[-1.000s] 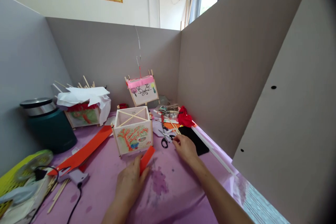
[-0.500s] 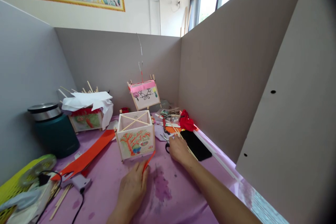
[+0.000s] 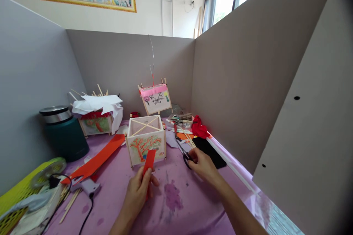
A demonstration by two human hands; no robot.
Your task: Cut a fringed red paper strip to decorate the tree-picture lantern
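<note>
Centrally, a tree-painted paper lantern point(image 3: 135, 150) is stood upright on a purple-covered table point(image 3: 110, 198) and is taken as the landmark. In front of the lantern, a short orange-red paper strip point(image 3: 149, 159) is pinched between the thumb and fingers of the left hand point(image 3: 139, 185). To the right of the lantern, the black handle of the scissors point(image 3: 186, 160) is grasped by the bent fingers of the right hand point(image 3: 200, 162); the blades are directed away from the wrist, beside thin wooden sticks point(image 3: 189, 138).

Should the scissors be swung sideways, the sticks may be snagged. The strip may be creased by too firm a pinch, and the lantern's painted panel may be scuffed if the strip is pushed forward. To the left of the lantern, a lavender glue gun point(image 3: 90, 186) is laid near the end of a long orange-red sheet point(image 3: 102, 158); scorching may be caused if the nozzle is hot.

The strip's lower part is largely hidden by the left hand, and the fingertips on the handle are partly masked. Whether the scissors are lifted, or the panel is touched by the strip, cannot be told. The gun's cord point(image 3: 88, 210) is cut off by the lower edge.
</note>
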